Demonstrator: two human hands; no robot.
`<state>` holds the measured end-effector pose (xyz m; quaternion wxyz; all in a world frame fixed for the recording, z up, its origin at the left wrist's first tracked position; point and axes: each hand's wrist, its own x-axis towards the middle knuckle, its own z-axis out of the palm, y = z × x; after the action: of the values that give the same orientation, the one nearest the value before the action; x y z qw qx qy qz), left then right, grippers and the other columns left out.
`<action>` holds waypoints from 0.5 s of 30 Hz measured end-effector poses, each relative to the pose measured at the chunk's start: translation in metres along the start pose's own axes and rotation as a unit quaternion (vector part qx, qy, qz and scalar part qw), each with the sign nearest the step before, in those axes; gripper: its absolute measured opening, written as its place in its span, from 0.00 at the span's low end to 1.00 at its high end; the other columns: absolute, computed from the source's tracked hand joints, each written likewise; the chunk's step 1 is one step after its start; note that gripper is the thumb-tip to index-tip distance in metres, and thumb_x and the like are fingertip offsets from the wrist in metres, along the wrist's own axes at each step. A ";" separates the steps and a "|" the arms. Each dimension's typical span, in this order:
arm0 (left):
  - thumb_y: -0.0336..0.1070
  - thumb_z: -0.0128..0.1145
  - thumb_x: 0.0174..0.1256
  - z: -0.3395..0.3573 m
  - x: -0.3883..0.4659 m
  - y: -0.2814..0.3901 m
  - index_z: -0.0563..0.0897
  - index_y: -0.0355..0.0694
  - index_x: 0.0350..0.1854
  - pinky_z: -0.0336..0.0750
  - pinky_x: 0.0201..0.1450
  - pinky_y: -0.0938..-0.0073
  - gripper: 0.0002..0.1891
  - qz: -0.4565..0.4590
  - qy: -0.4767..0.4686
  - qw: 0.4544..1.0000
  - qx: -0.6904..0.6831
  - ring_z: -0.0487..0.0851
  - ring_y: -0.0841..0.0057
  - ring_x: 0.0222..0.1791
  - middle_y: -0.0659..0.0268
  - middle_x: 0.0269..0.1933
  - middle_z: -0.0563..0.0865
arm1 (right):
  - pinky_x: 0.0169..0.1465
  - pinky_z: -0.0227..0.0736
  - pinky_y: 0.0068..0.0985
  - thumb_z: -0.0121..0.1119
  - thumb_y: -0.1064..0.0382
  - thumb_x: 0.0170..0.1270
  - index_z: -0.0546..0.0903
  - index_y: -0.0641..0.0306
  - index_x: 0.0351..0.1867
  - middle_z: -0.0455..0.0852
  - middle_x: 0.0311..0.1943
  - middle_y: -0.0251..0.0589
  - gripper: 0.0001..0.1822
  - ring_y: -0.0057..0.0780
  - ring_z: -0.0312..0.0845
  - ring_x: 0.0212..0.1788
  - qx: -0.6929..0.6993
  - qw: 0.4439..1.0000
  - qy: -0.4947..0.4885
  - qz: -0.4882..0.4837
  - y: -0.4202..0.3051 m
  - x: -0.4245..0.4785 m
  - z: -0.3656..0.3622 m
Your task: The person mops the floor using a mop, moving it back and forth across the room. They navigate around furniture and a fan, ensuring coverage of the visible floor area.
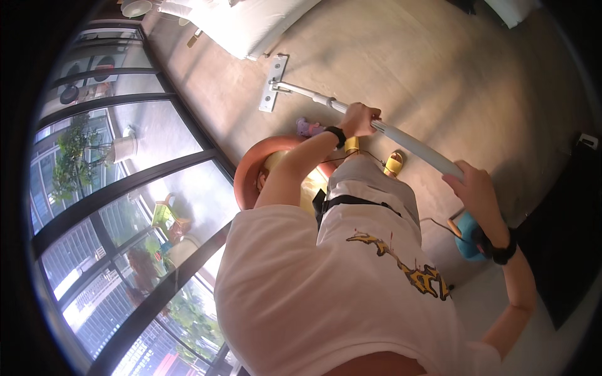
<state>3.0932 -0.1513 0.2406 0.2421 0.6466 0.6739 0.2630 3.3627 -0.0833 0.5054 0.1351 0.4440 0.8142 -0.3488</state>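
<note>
My left hand (361, 119) is closed around the middle of a flat mop's pole (414, 143). Farther back, my right hand (471, 182) grips the thick grey end of the same pole. From my left hand the thinner white part slants up and left to the flat mop head (273, 83). That head rests on the floor near the corner of a white cushioned piece of furniture (254, 28). Just beyond my left forearm a purple toy (308, 127) lies on the floor. Yellow slippers (394, 162) are on my feet.
A round orange-rimmed tub or pool (244, 174) stands beside my left arm. Glass doors with dark frames (136, 188) run along the left. A blue object (470, 237) is below my right hand, near a black mat or cover (559, 244). A thin cable (435, 223) crosses beside my legs.
</note>
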 end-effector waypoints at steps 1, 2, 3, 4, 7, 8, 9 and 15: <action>0.41 0.61 0.39 0.015 0.000 0.015 0.79 0.46 0.21 0.73 0.28 0.61 0.08 -0.005 -0.004 1.000 0.003 0.80 0.57 0.24 0.60 0.19 0.80 | 0.29 0.70 0.32 0.62 0.54 0.58 0.79 0.66 0.32 0.79 0.17 0.46 0.15 0.43 0.77 0.21 -0.009 1.000 0.003 0.000 0.018 -0.009 -0.001; 0.42 0.61 0.40 0.035 0.008 0.031 0.79 0.46 0.20 0.73 0.28 0.61 0.08 0.012 -0.008 1.000 0.001 0.80 0.57 0.24 0.60 0.19 0.80 | 0.29 0.69 0.31 0.61 0.55 0.59 0.79 0.66 0.33 0.79 0.17 0.45 0.15 0.41 0.77 0.21 0.008 1.000 0.007 0.013 0.039 -0.023 -0.006; 0.43 0.61 0.41 0.061 0.021 0.053 0.79 0.46 0.20 0.73 0.28 0.60 0.08 0.033 -0.012 0.999 -0.007 0.80 0.57 0.25 0.59 0.19 0.80 | 0.28 0.69 0.30 0.61 0.55 0.59 0.79 0.66 0.35 0.78 0.17 0.45 0.14 0.38 0.76 0.20 0.021 0.999 0.013 0.032 0.064 -0.043 -0.018; 0.44 0.60 0.42 0.075 0.031 0.083 0.80 0.46 0.20 0.73 0.28 0.60 0.08 0.050 -0.049 0.997 -0.014 0.80 0.56 0.25 0.59 0.20 0.80 | 0.28 0.68 0.29 0.61 0.55 0.59 0.79 0.66 0.36 0.78 0.17 0.45 0.15 0.35 0.76 0.20 0.034 0.998 0.016 0.046 0.086 -0.064 -0.030; 0.45 0.60 0.43 0.134 0.056 0.172 0.80 0.45 0.21 0.74 0.28 0.59 0.10 0.118 -0.080 0.987 -0.071 0.81 0.56 0.25 0.59 0.19 0.80 | 0.27 0.65 0.25 0.59 0.56 0.61 0.79 0.67 0.38 0.75 0.18 0.39 0.14 0.24 0.71 0.19 0.046 0.990 0.035 0.130 0.143 -0.133 -0.063; 0.45 0.60 0.43 0.147 0.064 0.205 0.80 0.45 0.21 0.74 0.29 0.59 0.10 0.124 -0.113 0.983 -0.075 0.81 0.56 0.26 0.59 0.20 0.81 | 0.26 0.64 0.24 0.59 0.56 0.61 0.79 0.67 0.37 0.74 0.18 0.36 0.14 0.21 0.69 0.19 0.046 0.984 0.057 0.164 0.158 -0.160 -0.070; 0.45 0.60 0.42 0.157 0.073 0.241 0.81 0.44 0.22 0.75 0.29 0.59 0.11 0.137 -0.148 0.976 -0.081 0.81 0.57 0.26 0.59 0.20 0.81 | 0.25 0.64 0.24 0.60 0.57 0.61 0.79 0.67 0.37 0.74 0.18 0.36 0.14 0.21 0.69 0.19 0.040 0.975 0.059 0.209 0.166 -0.184 -0.079; 0.47 0.59 0.46 0.228 0.069 0.343 0.85 0.43 0.28 0.76 0.33 0.61 0.13 0.210 -0.229 0.941 -0.133 0.82 0.55 0.28 0.57 0.24 0.84 | 0.21 0.62 0.21 0.60 0.57 0.61 0.79 0.68 0.34 0.74 0.17 0.35 0.13 0.18 0.69 0.18 0.031 0.961 0.038 0.274 0.253 -0.279 -0.084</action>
<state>3.4969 -0.0639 0.3006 0.4128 0.7782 0.4082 0.2397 3.7359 -0.1091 0.6007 0.1804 0.6668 0.6552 -0.3059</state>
